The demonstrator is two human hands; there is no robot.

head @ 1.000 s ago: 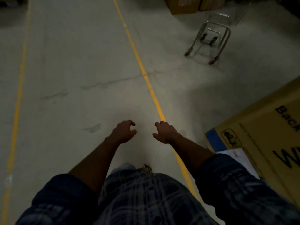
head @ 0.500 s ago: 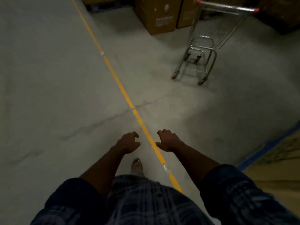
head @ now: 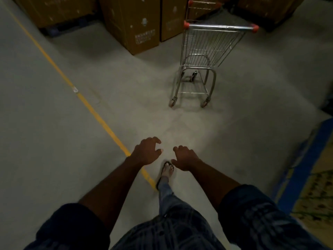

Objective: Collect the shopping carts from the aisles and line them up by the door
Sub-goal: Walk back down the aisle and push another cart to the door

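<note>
A small wire shopping cart [head: 203, 56] with red handle caps stands on the concrete floor ahead and to the right, its handle bar facing me. A second cart [head: 201, 8] shows partly behind it among the boxes. My left hand [head: 146, 151] and my right hand [head: 183, 156] hang out in front of me, side by side, fingers loosely curled and holding nothing. Both hands are well short of the cart's handle. My sandalled foot [head: 166, 171] steps forward below the hands.
Tall cardboard boxes [head: 131, 20] line the back, left of the cart and behind it. A yellow floor line [head: 81, 98] runs diagonally on the left. A blue-edged flat carton [head: 310, 174] lies at the right edge.
I have walked and turned toward the cart, so it is nearer and more central. The yellow line has shifted to my left. My hands stay empty in the same pose.
</note>
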